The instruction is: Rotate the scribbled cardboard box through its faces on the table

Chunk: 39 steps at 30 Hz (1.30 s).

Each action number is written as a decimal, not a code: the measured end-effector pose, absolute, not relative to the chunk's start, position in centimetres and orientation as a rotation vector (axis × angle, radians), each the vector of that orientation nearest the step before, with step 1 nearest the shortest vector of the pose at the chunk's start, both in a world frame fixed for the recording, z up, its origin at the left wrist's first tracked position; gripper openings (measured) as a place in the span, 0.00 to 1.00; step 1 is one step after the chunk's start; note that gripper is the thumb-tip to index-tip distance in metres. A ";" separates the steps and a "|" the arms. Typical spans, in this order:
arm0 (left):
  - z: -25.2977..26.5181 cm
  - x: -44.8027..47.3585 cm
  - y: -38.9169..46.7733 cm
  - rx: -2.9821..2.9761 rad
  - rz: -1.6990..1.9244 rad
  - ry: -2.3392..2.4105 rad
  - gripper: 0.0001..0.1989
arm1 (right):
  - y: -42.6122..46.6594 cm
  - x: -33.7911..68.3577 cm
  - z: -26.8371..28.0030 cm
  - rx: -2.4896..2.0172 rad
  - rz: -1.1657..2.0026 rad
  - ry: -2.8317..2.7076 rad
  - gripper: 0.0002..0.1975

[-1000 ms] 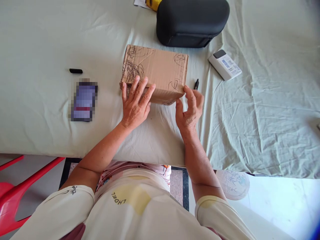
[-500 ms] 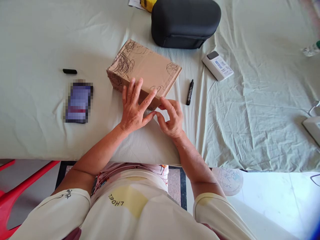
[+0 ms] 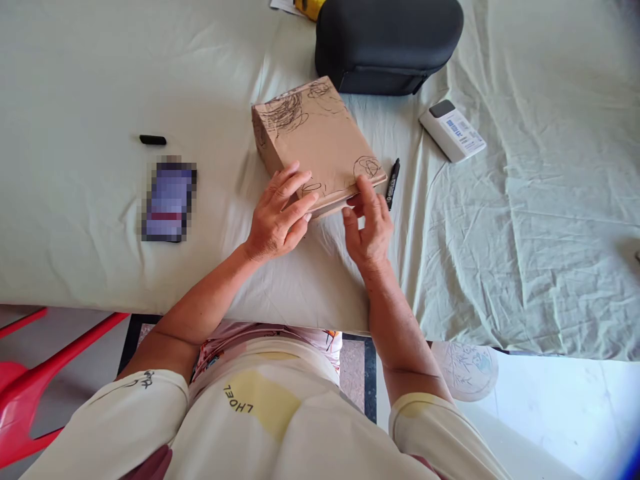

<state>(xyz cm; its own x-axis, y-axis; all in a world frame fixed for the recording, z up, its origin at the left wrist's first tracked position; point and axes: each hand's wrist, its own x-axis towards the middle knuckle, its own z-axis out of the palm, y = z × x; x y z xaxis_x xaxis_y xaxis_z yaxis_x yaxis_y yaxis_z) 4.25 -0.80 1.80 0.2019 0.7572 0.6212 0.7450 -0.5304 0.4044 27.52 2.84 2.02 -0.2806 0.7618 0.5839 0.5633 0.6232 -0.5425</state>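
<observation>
Your cardboard box [image 3: 333,137] sits on the table in front of you, turned at an angle, and its underside and far walls are out of sight. Your left hand [image 3: 277,217] covers part of its near left edge, fingers parted and laid loosely over the lip; how hard they press you cannot tell from here. Your right hand [image 3: 370,227] is at the near right corner, index finger on the top edge, thumb apart below; the other fingertips are partly hidden, so whether they pinch the cardboard cannot be told. Left of the box, a phone [image 3: 169,202] is blurred into squares, its screen unreadable. Beyond the box, a yellow object [image 3: 310,8] and a white sheet [image 3: 286,5] are cut off by the upper border, and a black case [image 3: 390,43] loses its far edge there too.

The box is plain brown board, its top scrawled with looping dark ink near the corners. Just right of it lies a slim black marker [image 3: 393,185], its lettering too small to read; farther right is a white, round-cornered block [image 3: 453,131] with a dark end. The case is smooth and rounded. Well left of the box lies a small black cap-like piece [image 3: 153,140]. Beneath everything, the pale green cloth [image 3: 525,233] is most creased to the box's right.
</observation>
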 end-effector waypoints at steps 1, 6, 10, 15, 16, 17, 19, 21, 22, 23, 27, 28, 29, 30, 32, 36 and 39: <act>2.0 4.2 -0.8 2.407 1.230 1.544 0.21 | 3.2 28.0 2.0 -1.093 0.275 -1.951 0.30; 2.8 4.0 -0.8 2.263 1.168 1.692 0.23 | 4.3 29.2 1.6 -1.222 0.288 -1.886 0.30; 2.8 3.6 -0.7 2.133 1.268 1.770 0.24 | 4.5 28.7 0.6 -1.246 0.319 -1.930 0.24; 0.4 3.0 0.1 1.829 1.396 1.850 0.31 | 4.5 28.2 -0.5 -1.288 0.364 -2.032 0.20; -0.3 2.9 0.4 1.788 1.374 1.853 0.32 | 4.5 28.2 -0.5 -1.286 0.356 -2.060 0.19; -1.0 2.7 0.6 1.771 1.338 1.863 0.32 | 4.5 28.2 -0.6 -1.278 0.344 -2.086 0.19; -2.0 2.5 1.0 1.784 1.269 1.905 0.30 | 4.6 28.3 -0.6 -1.257 0.329 -2.123 0.19; -2.3 2.4 1.0 1.814 1.262 1.942 0.30 | 4.7 28.4 -0.6 -1.233 0.345 -2.132 0.19; -2.1 2.4 1.0 1.829 1.285 1.942 0.30 | 4.7 28.4 -0.6 -1.220 0.358 -2.132 0.19; -1.7 2.5 0.8 1.842 1.321 1.932 0.31 | 4.7 28.4 -0.6 -1.206 0.368 -2.134 0.20; 0.5 2.7 0.0 1.872 1.477 1.860 0.34 | 4.1 27.7 -0.6 -1.184 0.339 -2.199 0.21; 0.9 2.6 -0.2 1.872 1.507 1.859 0.34 | 3.9 27.4 -0.5 -1.187 0.327 -2.223 0.21; 1.3 2.5 -0.3 1.870 1.541 1.862 0.33 | 3.6 27.2 -0.5 -1.190 0.320 -2.246 0.20; 1.6 2.4 -0.4 1.870 1.579 1.861 0.32 | 3.4 27.0 -0.4 -1.193 0.318 -2.264 0.18; 2.0 1.8 -0.4 1.879 1.652 1.833 0.31 | 3.3 26.9 -0.3 -1.208 0.330 -2.259 0.15; 2.7 0.9 -0.6 1.964 1.678 1.789 0.29 | 4.0 27.9 0.1 -1.276 0.364 -2.003 0.15; 3.1 1.6 -0.8 2.089 1.659 1.796 0.25 | 4.1 28.6 0.9 -1.255 0.296 -1.771 0.21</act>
<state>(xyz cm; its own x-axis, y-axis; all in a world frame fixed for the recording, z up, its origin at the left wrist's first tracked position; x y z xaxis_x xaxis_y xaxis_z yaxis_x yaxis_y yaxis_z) 1.57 -0.83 3.12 -0.1547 0.6863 0.7107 0.7626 -0.3744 0.5275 28.64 4.14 0.87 -0.0619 0.8423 0.5355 0.6220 0.4521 -0.6393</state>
